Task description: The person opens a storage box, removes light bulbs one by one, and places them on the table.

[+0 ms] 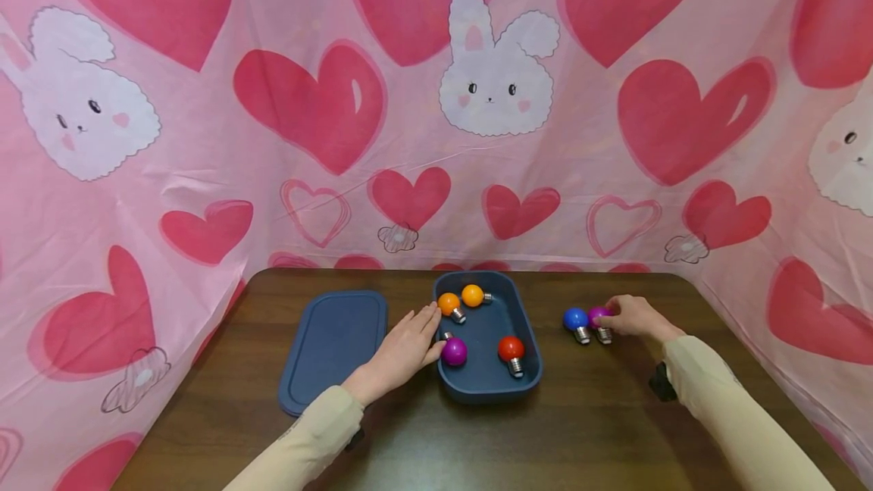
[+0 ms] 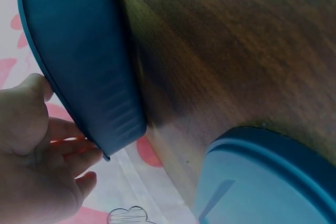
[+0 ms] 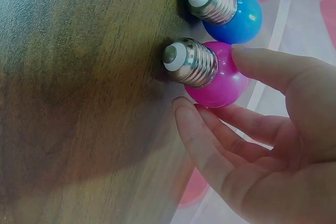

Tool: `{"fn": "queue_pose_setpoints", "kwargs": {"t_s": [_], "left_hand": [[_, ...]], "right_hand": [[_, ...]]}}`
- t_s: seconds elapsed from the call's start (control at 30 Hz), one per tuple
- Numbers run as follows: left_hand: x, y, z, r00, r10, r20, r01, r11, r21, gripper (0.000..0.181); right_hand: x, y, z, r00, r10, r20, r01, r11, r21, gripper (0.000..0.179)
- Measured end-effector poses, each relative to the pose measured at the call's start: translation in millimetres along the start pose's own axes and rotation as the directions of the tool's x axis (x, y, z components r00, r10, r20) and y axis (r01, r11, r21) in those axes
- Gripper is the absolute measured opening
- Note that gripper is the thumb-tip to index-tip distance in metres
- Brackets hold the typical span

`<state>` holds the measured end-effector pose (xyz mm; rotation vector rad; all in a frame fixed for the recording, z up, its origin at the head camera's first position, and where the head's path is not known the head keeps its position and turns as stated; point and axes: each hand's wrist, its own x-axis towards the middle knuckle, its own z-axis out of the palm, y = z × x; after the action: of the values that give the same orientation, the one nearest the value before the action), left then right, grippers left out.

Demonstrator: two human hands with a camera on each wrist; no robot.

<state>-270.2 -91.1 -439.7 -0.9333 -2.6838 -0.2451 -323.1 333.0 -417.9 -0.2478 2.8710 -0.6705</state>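
A dark blue box (image 1: 486,392) holds two orange light bulbs (image 1: 449,304), a purple light bulb (image 1: 454,352) and a red light bulb (image 1: 511,349). My left hand (image 1: 407,345) rests against the box's left rim with its fingers fairly straight; in the left wrist view, thumb and fingertips touch the box edge (image 2: 79,51). Right of the box, my right hand (image 1: 637,317) pinches a second purple light bulb (image 3: 223,77) by its round globe, thumb on one side and fingers on the other. Beside that bulb, close against it, lies a blue light bulb (image 1: 576,319).
A flat dark blue lid (image 1: 334,347) lies on the brown wooden table (image 1: 436,445), left of the box. Behind and at both sides of the table hangs a pink cloth (image 1: 423,135) with hearts and rabbits.
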Motion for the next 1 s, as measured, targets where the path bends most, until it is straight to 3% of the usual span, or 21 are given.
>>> {"fn": "queue_pose_setpoints", "kwargs": {"t_s": [1.0], "left_hand": [[-0.2,0.5,-0.4,1.000,0.001,0.000,-0.001,1.000,-0.015,0.056]], "right_hand": [[0.3,-5.6,1.4,0.998,-0.058,-0.036,0.058,0.998,0.002,0.039]]}}
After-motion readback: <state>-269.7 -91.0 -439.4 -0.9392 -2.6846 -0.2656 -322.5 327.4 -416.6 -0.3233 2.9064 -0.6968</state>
